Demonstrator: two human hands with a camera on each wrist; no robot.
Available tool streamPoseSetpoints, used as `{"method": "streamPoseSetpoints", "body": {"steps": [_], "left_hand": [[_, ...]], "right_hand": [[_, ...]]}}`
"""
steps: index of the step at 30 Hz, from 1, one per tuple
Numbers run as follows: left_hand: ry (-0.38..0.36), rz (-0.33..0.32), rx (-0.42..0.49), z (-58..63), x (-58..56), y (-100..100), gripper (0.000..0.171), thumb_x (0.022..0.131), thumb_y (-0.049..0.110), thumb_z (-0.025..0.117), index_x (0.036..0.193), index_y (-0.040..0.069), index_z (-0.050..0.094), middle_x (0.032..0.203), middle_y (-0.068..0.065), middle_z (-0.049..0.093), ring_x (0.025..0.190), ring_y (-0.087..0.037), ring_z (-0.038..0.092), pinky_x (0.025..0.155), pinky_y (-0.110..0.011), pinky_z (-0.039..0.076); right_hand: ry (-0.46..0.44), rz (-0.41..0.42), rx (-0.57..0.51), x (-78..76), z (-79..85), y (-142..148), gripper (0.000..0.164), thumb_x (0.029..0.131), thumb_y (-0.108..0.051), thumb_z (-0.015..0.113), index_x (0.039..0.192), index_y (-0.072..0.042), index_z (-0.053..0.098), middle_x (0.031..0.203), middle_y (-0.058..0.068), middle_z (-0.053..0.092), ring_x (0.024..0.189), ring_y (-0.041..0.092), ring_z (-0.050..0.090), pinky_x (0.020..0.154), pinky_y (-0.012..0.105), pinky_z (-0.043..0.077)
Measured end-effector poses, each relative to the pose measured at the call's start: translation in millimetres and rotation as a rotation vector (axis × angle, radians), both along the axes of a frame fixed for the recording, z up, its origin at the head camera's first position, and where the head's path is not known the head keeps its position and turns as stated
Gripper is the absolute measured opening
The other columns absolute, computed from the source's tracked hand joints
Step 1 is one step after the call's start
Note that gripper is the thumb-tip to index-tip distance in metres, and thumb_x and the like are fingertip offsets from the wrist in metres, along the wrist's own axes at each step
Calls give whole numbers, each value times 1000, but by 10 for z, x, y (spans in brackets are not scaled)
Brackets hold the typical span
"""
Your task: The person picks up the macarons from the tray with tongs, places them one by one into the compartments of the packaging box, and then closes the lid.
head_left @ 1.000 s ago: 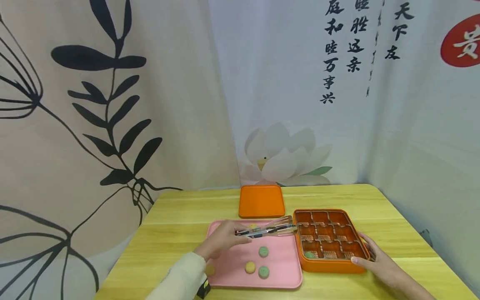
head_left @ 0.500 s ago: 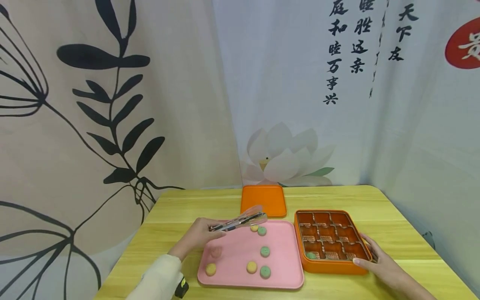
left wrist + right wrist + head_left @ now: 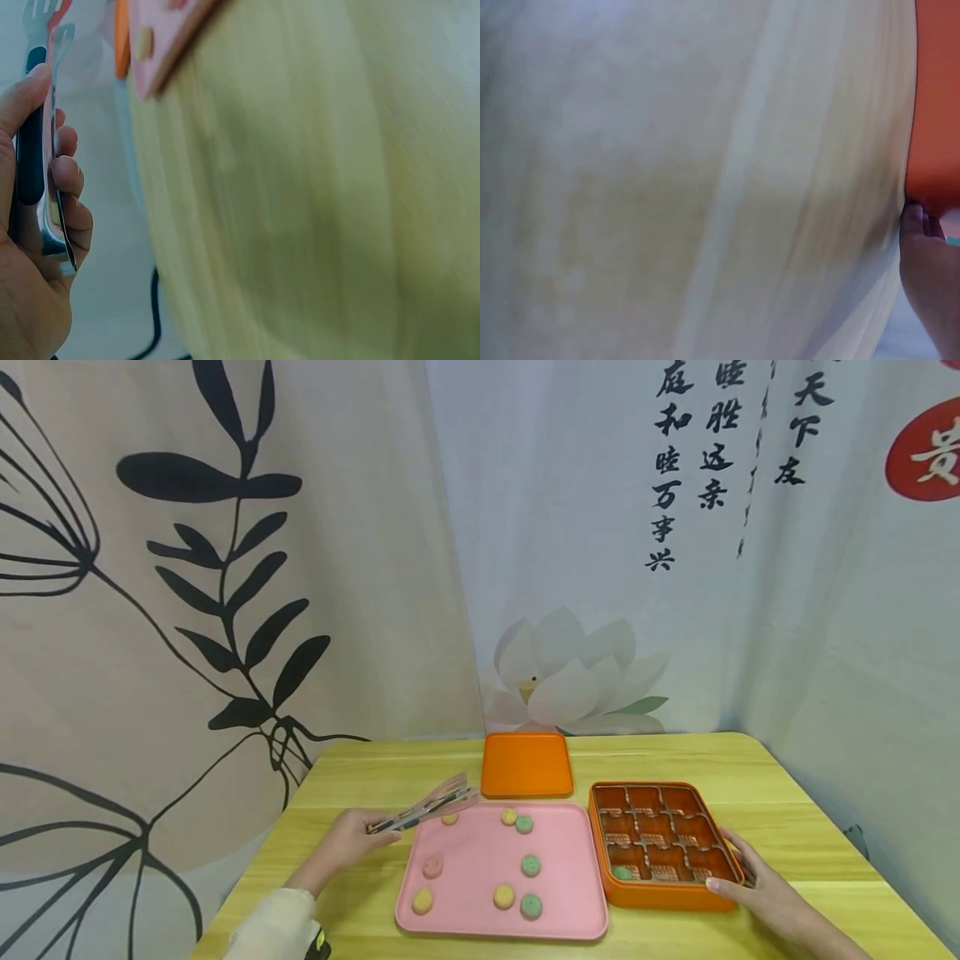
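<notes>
My left hand (image 3: pixel 347 838) grips a pair of metal tongs (image 3: pixel 423 808) above the table, left of the pink tray (image 3: pixel 472 897). In the left wrist view thumb and fingers wrap the dark-gripped handles (image 3: pixel 30 157), and the tong heads hold nothing. On the tray lie several small round macarons: yellow ones (image 3: pixel 503 896), green ones (image 3: pixel 531 906) and a pink one (image 3: pixel 432 866). At the right, my right hand (image 3: pixel 765 885) holds the near right corner of an orange box (image 3: pixel 667 893) with a divided brown insert. One green macaron (image 3: pixel 622 872) sits in its near left compartment.
An orange lid (image 3: pixel 527 764) lies flat behind the tray. The wooden table (image 3: pixel 360 893) ends at a printed curtain (image 3: pixel 390 568) at the back. Tray and box stand side by side, close together. A dark cable (image 3: pixel 155 307) hangs beyond the table edge.
My left hand has drawn the tongs leftward from near the box, across the tray to its far left. More macarons on the tray show now. The right hand stays at the box.
</notes>
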State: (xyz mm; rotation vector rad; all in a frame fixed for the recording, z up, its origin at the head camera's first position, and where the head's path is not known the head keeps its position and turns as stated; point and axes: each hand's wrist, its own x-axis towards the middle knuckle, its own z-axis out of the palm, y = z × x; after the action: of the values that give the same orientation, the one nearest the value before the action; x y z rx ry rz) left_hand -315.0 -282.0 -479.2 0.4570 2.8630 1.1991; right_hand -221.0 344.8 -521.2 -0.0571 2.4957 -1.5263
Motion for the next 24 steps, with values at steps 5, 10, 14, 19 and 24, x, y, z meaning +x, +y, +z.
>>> {"method": "streamPoseSetpoints", "body": {"steps": [5, 10, 14, 19, 24], "left_hand": [[-4, 41, -13, -72, 19, -149, 23, 86, 30, 78, 101, 12, 78, 66, 3, 56, 51, -6, 35, 44, -20, 31], [9, 51, -20, -141, 34, -250, 24, 85, 25, 79, 102, 8, 77, 67, -1, 59, 49, -5, 35, 43, -20, 32], [-7, 52, -23, -199, 43, -308, 21, 84, 23, 79, 100, 9, 78, 66, -3, 60, 49, -5, 38, 43, -20, 33], [-42, 61, -30, -272, 46, -336, 16, 84, 24, 79, 96, 13, 78, 63, -5, 59, 47, -6, 39, 41, -19, 33], [-43, 49, -31, -334, 42, -325, 20, 83, 24, 79, 99, 12, 78, 61, -4, 59, 45, -6, 39, 40, -17, 32]], "right_hand": [[9, 5, 0, -1, -4, 5, 89, 101, -25, 59, 156, 0, -6, 146, 44, 22, 132, 58, 30, 98, 64, 37], [10, 3, -1, -5, -9, 6, 88, 101, -25, 59, 156, 0, -5, 144, 43, 27, 130, 55, 36, 97, 64, 38], [3, -4, -12, -3, -11, -3, 88, 100, -25, 59, 156, 0, -5, 144, 43, 26, 130, 56, 34, 98, 64, 37], [-7, -4, -28, 1, -8, -6, 89, 100, -25, 59, 156, 0, -6, 146, 44, 21, 132, 58, 30, 98, 65, 35], [-7, -5, -37, -3, 0, -8, 89, 100, -24, 59, 156, -1, -6, 146, 44, 22, 132, 57, 31, 98, 65, 35]]}}
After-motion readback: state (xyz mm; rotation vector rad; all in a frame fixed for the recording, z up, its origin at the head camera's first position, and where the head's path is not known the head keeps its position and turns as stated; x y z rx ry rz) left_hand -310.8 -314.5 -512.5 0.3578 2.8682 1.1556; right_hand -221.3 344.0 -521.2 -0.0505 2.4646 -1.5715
